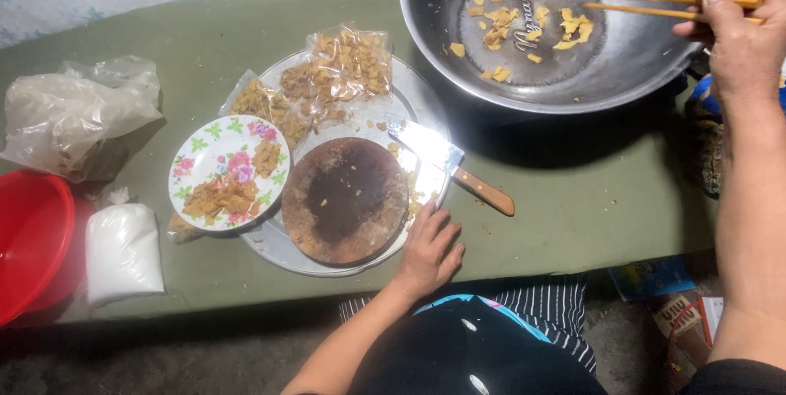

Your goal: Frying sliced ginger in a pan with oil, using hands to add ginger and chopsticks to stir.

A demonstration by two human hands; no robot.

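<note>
My right hand (pixel 741 39) grips a pair of wooden chopsticks (pixel 647 4) whose tips reach into a large steel bowl (pixel 655 67) at the top right. Yellow-brown fried pieces (pixel 524 22) lie scattered on the bowl's bottom. My left hand (pixel 430 249) rests flat on the green-covered table (pixel 589 190), fingers spread, touching the front edge of a round metal tray (pixel 422 96). On the tray sit a dark round wooden chopping board (pixel 344 198) and a cleaver with a wooden handle (pixel 454 166).
A flowered plate (pixel 205 158) with brown pieces overlaps the tray's left side. Clear bags of fried snacks (pixel 344 72) lie at the tray's back. At the left stand a red basin (pixel 29 235), a bag of white powder (pixel 123 252) and a crumpled plastic bag (pixel 74 117).
</note>
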